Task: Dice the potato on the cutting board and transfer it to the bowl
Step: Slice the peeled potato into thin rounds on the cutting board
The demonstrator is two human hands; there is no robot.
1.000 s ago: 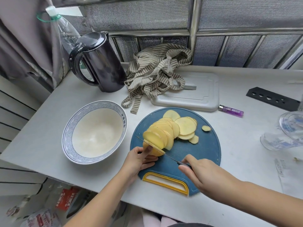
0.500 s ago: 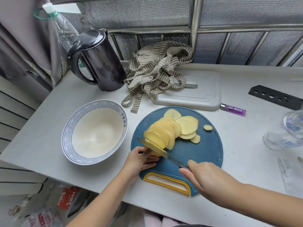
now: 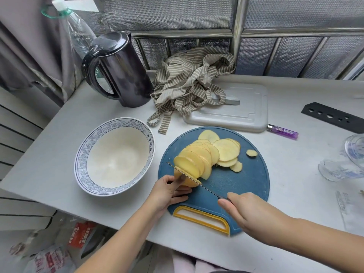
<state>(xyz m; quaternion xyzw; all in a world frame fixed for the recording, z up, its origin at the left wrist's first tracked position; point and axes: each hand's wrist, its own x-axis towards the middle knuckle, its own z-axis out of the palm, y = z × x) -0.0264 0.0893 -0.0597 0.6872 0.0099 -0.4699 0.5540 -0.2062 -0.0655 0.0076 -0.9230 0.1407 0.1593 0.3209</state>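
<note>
A round blue cutting board with a yellow handle lies near the table's front edge. On it a row of yellow potato slices leans back from the uncut potato end. My left hand grips that end at the board's left rim. My right hand holds the handle of a thin knife; its blade cuts down through the potato just in front of my left fingers. A white bowl with a blue patterned rim stands left of the board, with nothing in it.
A dark kettle and a striped cloth stand behind the bowl and board. A white board, a purple lighter, a black perforated strip and glassware lie to the right. The table edge runs close below my hands.
The knife lifted and tilted half a second ago, and now stands deeper in the potato, close to my left fingers. Another slice leans onto the row.
</note>
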